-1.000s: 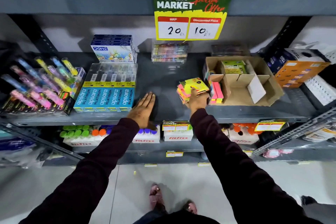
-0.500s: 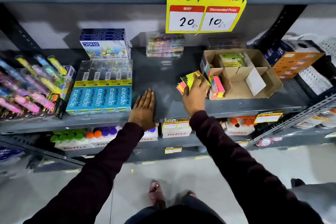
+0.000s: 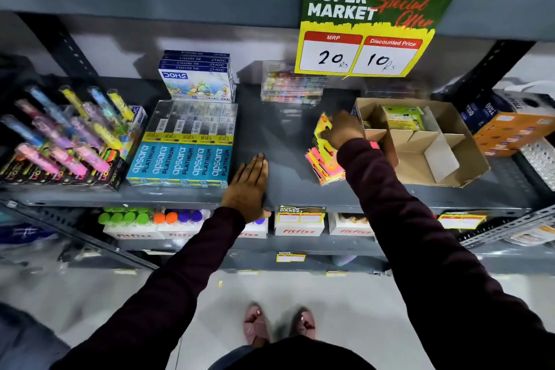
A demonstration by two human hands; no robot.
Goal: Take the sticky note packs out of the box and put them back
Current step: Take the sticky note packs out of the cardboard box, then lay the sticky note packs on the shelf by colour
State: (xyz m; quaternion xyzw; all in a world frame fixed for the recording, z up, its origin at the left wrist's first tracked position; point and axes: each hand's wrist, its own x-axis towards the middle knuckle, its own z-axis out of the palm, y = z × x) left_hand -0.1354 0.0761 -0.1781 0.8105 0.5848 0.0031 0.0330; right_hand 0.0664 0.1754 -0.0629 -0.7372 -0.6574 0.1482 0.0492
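We judge sticky note pack light, edges soft; right hand fingers closed around it beside box; left hand flat on shelf.

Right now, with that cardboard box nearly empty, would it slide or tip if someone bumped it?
Probably slides easily: the cardboard box looks thin and holds only a green pack at the back, so it seems light. The smooth metal shelf likely offers little grip. Tipping seems unlikely, since it is wide and low, but its loose dividers may flex.
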